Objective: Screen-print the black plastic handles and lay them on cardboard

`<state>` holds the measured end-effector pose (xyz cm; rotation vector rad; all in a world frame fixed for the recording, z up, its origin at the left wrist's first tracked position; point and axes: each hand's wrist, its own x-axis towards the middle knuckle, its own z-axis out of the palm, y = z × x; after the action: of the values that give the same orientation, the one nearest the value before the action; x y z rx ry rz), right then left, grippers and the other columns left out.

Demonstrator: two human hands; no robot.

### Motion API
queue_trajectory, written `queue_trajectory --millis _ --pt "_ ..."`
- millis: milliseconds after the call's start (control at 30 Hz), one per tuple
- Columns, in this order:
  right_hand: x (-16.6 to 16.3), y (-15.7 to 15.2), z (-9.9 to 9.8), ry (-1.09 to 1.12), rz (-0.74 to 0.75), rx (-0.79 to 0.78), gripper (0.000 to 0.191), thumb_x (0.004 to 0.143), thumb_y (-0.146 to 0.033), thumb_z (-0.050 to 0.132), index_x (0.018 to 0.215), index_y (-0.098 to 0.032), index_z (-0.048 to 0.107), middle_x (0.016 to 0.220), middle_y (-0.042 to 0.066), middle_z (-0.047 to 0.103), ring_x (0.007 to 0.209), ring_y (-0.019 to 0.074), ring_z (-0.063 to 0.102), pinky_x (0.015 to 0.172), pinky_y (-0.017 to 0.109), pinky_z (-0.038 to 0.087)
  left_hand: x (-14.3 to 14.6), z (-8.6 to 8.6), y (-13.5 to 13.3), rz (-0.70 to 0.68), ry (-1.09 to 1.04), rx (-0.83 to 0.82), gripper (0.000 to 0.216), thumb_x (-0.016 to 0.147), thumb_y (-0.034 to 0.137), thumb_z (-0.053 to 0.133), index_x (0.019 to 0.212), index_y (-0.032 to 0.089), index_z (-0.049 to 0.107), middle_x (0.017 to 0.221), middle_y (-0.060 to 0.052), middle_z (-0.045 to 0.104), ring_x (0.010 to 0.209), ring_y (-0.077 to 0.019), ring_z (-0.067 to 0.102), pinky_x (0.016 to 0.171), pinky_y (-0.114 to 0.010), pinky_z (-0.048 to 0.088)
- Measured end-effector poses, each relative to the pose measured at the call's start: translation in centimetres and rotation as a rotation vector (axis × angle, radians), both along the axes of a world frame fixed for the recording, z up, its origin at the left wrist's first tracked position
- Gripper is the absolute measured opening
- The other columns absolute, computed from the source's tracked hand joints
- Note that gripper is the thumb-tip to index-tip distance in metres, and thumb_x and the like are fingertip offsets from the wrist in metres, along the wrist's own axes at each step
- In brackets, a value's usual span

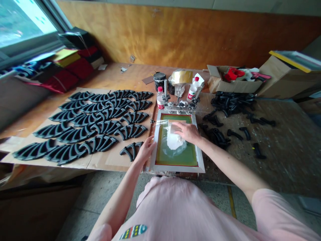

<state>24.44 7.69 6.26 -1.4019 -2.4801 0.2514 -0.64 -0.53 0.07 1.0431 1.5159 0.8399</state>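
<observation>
A silk-screen frame (pixel 201 164) with a pale metal border and a green mesh lies in front of me. White ink (pixel 173 142) is spread over the middle of the mesh. My right hand (pixel 187 131) is closed on a flat, pale squeegee (pixel 173 128) at the upper part of the ink, and the fingers cover part of it. Along the frame's left border rests my left hand (pixel 147 149), its fingers stretched out and no object visible in it. Just left of that hand lies a short group of curved black handles (pixel 131 151) on cardboard.
Rows of black handles (pixel 100 115) cover the cardboard at left. More black pieces (pixel 232 102) are heaped at right. Behind the frame stand a metal clamp (pixel 182 106), red-capped bottles (pixel 160 98) and a black tub (pixel 159 80). An open carton (pixel 234 85) sits at back right.
</observation>
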Motion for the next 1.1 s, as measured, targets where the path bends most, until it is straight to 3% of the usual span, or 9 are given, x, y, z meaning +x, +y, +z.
queue_trajectory --millis 133,233,333,467,600,767,867,967,1100 --pt "2.2 4.6 3.3 0.088 -0.201 0.075 0.052 0.090 -0.048 0.057 0.138 -0.028 0.051 0.099 0.004 0.073 0.079 0.0205 0.066 0.072 0.031 0.048 -0.6 4.3 0.9 -0.006 -0.092 0.056 0.067 0.075 0.054 0.068 0.131 0.019 0.056 0.067 0.002 0.060 0.052 -0.0103 0.051 0.047 -0.020 0.038" --pt "6.7 5.9 3.3 0.269 -0.432 0.145 0.045 0.096 -0.049 0.042 0.125 -0.020 0.060 0.083 0.004 0.071 0.072 0.0193 0.064 0.069 0.029 0.046 -0.3 7.8 2.6 0.051 -0.189 0.201 0.052 0.076 0.056 0.065 0.111 0.017 0.066 0.078 -0.002 0.065 0.064 -0.0130 0.060 0.054 -0.021 0.045" --pt "9.4 4.8 0.6 0.308 -0.554 0.059 0.042 0.097 -0.047 0.038 0.102 -0.016 0.065 0.075 0.004 0.068 0.069 0.0184 0.061 0.065 0.028 0.043 0.7 11.2 5.4 0.101 -0.263 0.379 0.045 0.080 0.056 0.062 0.105 0.018 0.063 0.091 -0.004 0.068 0.077 -0.0150 0.065 0.060 -0.021 0.049" --pt "6.9 0.5 -4.7 0.103 -0.387 -0.167 0.039 0.094 -0.052 0.046 0.087 -0.019 0.063 0.084 0.005 0.068 0.079 0.0187 0.062 0.069 0.028 0.044 1.9 13.7 9.0 0.108 -0.332 0.467 0.047 0.084 0.060 0.053 0.111 0.022 0.056 0.091 -0.004 0.069 0.082 -0.0157 0.067 0.061 -0.020 0.051" --pt "2.4 -2.9 -7.6 -0.167 -0.221 -0.139 0.029 0.093 -0.043 0.055 0.090 -0.015 0.062 0.100 0.013 0.066 0.102 0.0244 0.059 0.083 0.031 0.042 3.4 11.1 7.8 0.273 -0.377 0.439 0.048 0.085 0.062 0.052 0.111 0.022 0.054 0.089 -0.004 0.070 0.077 -0.0149 0.068 0.058 -0.021 0.052" --pt "-1.3 -6.3 -6.8 -0.140 -0.266 -0.076 0.022 0.098 -0.034 0.047 0.100 -0.014 0.058 0.093 0.012 0.066 0.091 0.0238 0.060 0.079 0.033 0.042 7.5 3.8 -0.6 -0.057 -0.469 -0.223 0.054 0.078 0.062 0.062 0.108 0.017 0.062 0.100 -0.015 0.072 0.082 -0.0246 0.070 0.058 -0.030 0.055" --pt "-3.2 -8.2 -6.0 -0.054 0.019 0.065 0.018 0.098 -0.030 0.048 0.094 -0.016 0.059 0.092 0.009 0.065 0.092 0.0226 0.058 0.081 0.033 0.043 8.4 1.4 -3.8 0.063 -0.620 -0.291 0.046 0.083 0.058 0.059 0.099 0.016 0.063 0.098 -0.013 0.072 0.088 -0.0232 0.070 0.068 -0.031 0.057" --pt "-1.8 -7.3 -5.8 0.017 0.169 0.081 0.022 0.098 -0.035 0.047 0.093 -0.018 0.061 0.093 0.006 0.064 0.091 0.0196 0.057 0.084 0.031 0.043 5.2 0.2 -4.2 0.282 -0.527 -0.287 0.035 0.085 0.049 0.060 0.093 0.014 0.060 0.092 -0.011 0.072 0.079 -0.0203 0.071 0.062 -0.027 0.056" --pt "6.8 -1.7 -6.8 -0.104 -0.296 -0.020 0.020 0.097 -0.028 0.047 0.097 -0.017 0.064 0.101 0.011 0.066 0.097 0.0205 0.058 0.084 0.031 0.043 -4.2 -2.4 -4.8 0.535 -0.154 -0.237 0.029 0.091 0.045 0.052 0.096 0.017 0.055 0.095 -0.009 0.072 0.073 -0.0173 0.072 0.062 -0.027 0.057"
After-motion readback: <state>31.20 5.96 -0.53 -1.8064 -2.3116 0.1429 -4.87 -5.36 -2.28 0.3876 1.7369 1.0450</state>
